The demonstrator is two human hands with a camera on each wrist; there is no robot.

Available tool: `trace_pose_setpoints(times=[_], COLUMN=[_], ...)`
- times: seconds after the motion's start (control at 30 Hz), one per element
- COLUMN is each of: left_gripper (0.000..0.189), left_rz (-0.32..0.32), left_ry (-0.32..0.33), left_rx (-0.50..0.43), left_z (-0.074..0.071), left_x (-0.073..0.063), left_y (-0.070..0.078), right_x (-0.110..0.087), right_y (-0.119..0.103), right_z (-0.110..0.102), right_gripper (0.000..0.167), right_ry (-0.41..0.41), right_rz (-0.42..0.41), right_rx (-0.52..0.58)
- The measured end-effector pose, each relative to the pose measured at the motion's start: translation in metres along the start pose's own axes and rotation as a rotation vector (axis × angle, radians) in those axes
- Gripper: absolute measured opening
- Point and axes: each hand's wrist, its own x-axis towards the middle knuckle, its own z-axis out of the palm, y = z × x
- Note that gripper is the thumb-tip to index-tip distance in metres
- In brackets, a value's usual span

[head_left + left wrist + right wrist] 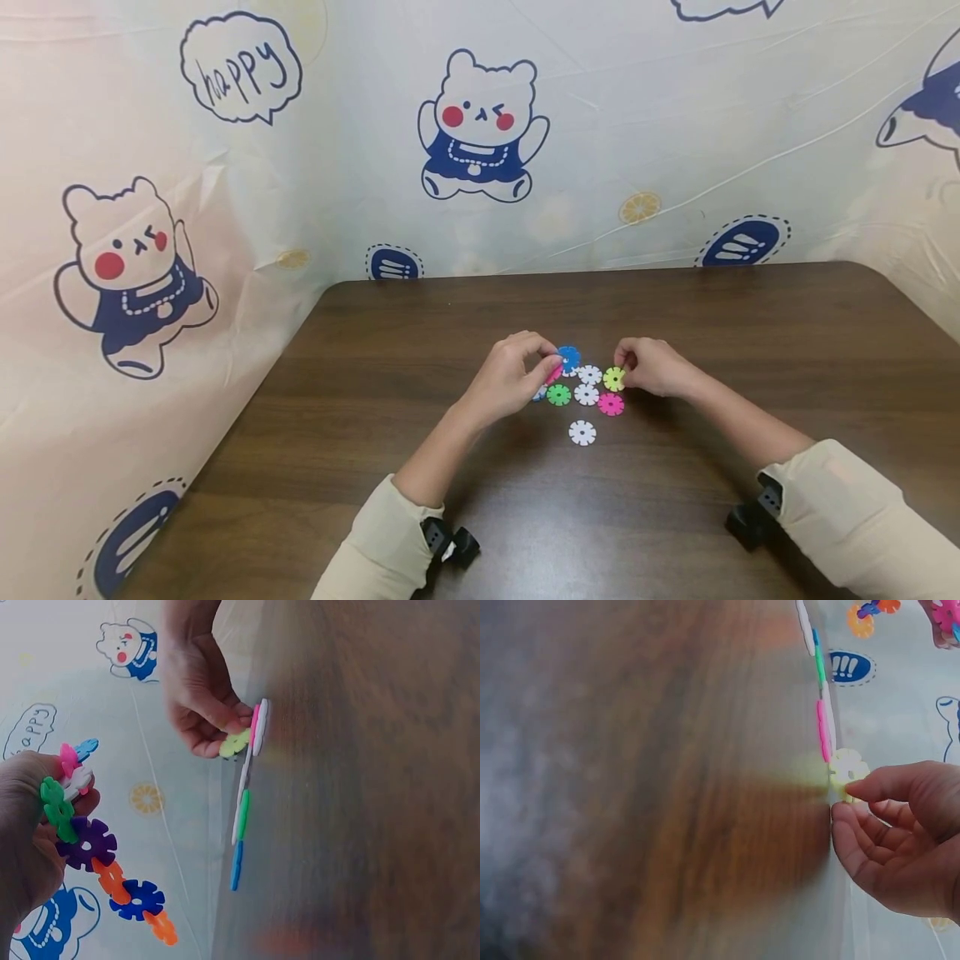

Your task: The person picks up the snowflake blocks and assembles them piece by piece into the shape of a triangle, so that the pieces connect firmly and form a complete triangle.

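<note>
My left hand grips a chain of interlocked notched plastic discs, with a pink disc, a white one, a green disc and a purple disc near the fingers. Orange and blue discs trail from its lower end in the left wrist view. Between thumb and forefinger, my right hand pinches a yellow-green disc at its edge. On the table beside that disc lie a pink disc, white discs and a green disc. My left hand partly hides a light blue one.
A single white disc lies nearer to me on the brown wooden table. Behind the table's far edge hangs a pale cloth printed with cartoon bears. Black wrist cameras sit at both sleeves.
</note>
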Motion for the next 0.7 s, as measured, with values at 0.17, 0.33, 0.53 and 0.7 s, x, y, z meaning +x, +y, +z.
trace_pose_setpoints(times=[0.17, 0.33, 0.53, 0.7], left_gripper=[0.008, 0.008, 0.008, 0.009], left_rz=[0.002, -0.001, -0.005, -0.017], left_ry=[-0.005, -0.015, -0.022, -0.042], left_rx=[0.003, 0.010, 0.009, 0.023], left_z=[0.001, 0.002, 0.004, 0.006], left_x=[0.000, 0.000, 0.000, 0.000], left_y=[0.000, 0.000, 0.000, 0.000], right_x=[-0.004, -0.008, -0.016, -0.023], right_y=[0.001, 0.001, -0.004, -0.012], right_z=[-0.002, -0.002, 0.000, 0.001], right_gripper=[0.011, 0.012, 0.013, 0.015], right_ry=[0.050, 0.148, 0.256, 0.319], right_rz=[-0.023, -0.065, -0.093, -0.097], right_rx=[0.066, 0.136, 0.169, 0.221])
